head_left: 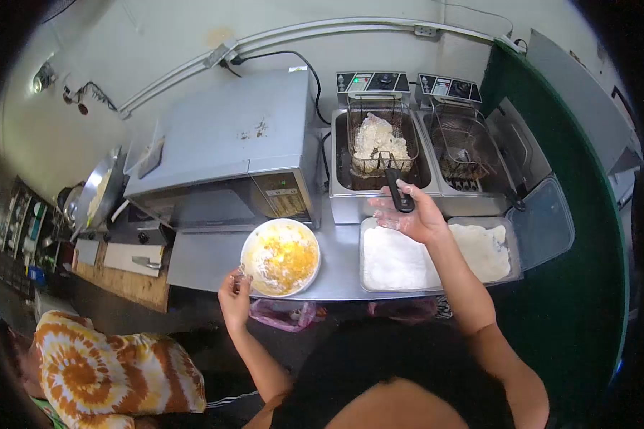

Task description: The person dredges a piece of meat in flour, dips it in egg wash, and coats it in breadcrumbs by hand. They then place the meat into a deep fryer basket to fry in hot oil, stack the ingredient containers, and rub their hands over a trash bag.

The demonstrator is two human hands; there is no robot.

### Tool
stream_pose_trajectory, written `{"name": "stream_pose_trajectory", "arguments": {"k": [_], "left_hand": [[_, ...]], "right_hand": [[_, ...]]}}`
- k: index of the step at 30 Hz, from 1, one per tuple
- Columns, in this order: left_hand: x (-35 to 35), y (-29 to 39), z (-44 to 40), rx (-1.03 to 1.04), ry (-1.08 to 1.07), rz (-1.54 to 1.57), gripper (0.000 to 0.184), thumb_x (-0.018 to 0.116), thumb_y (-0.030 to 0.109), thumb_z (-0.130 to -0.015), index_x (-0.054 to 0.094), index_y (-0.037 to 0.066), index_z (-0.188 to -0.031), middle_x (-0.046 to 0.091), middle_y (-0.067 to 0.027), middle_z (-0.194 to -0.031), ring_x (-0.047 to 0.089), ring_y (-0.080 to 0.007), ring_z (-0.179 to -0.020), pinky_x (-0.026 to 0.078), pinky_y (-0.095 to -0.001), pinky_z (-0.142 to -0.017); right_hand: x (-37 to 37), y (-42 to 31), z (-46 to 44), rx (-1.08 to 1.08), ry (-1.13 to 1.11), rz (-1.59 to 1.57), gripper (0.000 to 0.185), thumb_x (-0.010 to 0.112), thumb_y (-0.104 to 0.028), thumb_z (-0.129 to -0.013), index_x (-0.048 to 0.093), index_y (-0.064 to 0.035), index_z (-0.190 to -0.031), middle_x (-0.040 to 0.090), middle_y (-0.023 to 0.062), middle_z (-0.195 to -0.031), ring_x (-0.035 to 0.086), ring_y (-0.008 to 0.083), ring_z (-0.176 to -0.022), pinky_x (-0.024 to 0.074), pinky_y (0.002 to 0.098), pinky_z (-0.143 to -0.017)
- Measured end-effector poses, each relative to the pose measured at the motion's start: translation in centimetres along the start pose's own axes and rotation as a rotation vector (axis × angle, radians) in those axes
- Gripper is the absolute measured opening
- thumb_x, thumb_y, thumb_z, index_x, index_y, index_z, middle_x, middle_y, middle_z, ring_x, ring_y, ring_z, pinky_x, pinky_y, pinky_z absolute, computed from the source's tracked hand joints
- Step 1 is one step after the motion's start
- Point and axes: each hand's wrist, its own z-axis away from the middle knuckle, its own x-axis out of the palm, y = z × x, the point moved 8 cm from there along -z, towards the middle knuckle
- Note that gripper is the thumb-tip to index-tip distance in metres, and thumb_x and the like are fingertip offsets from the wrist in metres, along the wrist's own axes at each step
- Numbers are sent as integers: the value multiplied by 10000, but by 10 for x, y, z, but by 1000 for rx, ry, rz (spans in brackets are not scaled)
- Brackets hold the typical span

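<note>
My right hand (pixel 412 216), palm up and smeared with white flour or batter, is at the black handle of a fryer basket (pixel 401 191). The handle lies between its thumb and fingers. The wire basket holds pale, batter-coated food (pixel 381 145) over the left fryer well. My left hand (pixel 234 294) is beside the near-left rim of a white bowl (pixel 246 243), its floury fingers loosely curled and slightly apart. Whether they touch the rim I cannot tell. In the bowl is a yellow, egg-like mix with white powder (pixel 285 259).
A tub of white powder (pixel 397 259) and one of pale batter (pixel 481 254) stand right of the bowl. A microwave (pixel 222 143) stands behind it. A second fryer basket (pixel 461 139) sits at right. A person in a tie-dye shirt (pixel 114 368) is at lower left, near a cutting board (pixel 132 257).
</note>
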Motion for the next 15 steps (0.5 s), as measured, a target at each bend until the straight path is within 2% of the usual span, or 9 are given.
{"name": "stream_pose_trajectory", "arguments": {"k": [1,2,5,6,9,12,15], "left_hand": [[-3,-3,-2,-4,-9,7,240,604,57,-816,588,-44,-1032,600,-30,-810,506,-75,-694,419,-219,-609],[-5,-3,-3,16,-12,21,238,607,60,-811,594,-43,-1026,591,-18,-775,496,-67,-665,410,-213,-588],[-13,-21,-8,90,-31,-48,241,610,64,-806,599,-43,-1021,592,-19,-754,502,-66,-655,412,-215,-586],[-16,-24,-8,53,-17,-85,250,617,69,-798,603,-39,-1023,597,-27,-745,511,-71,-645,419,-223,-581],[-18,-23,-12,75,-52,-86,264,620,78,-795,601,-38,-1032,602,-45,-746,522,-83,-638,428,-235,-581],[-24,-26,-19,102,-66,-94,251,602,82,-812,595,-22,-1040,589,-25,-768,527,-85,-680,439,-231,-596],[-28,-26,-30,120,-76,-47,267,601,86,-813,590,-31,-1053,605,-45,-789,540,-93,-689,450,-239,-606]], "right_hand": [[1,1,-1,-28,6,9,446,520,-414,-856,504,-37,-1093,585,266,-1069,615,319,-868,504,397,-754],[2,0,0,-48,11,-45,320,554,-306,-855,529,-39,-1029,594,261,-1057,616,298,-816,495,395,-780],[-4,-11,0,-161,41,64,229,548,-210,-866,546,-21,-995,610,244,-1027,609,269,-768,489,396,-791],[-3,-14,1,-156,64,52,177,553,-143,-860,557,-2,-966,619,236,-1006,600,241,-738,493,397,-779],[9,-24,10,-157,151,201,163,548,-138,-859,549,8,-933,630,202,-923,589,221,-697,491,401,-790],[4,-33,4,-176,170,137,129,537,-114,-856,532,5,-906,606,145,-816,555,188,-631,488,416,-806],[16,-40,4,-151,126,41,102,527,-91,-847,514,1,-889,560,98,-751,517,164,-581,482,434,-822]]}}
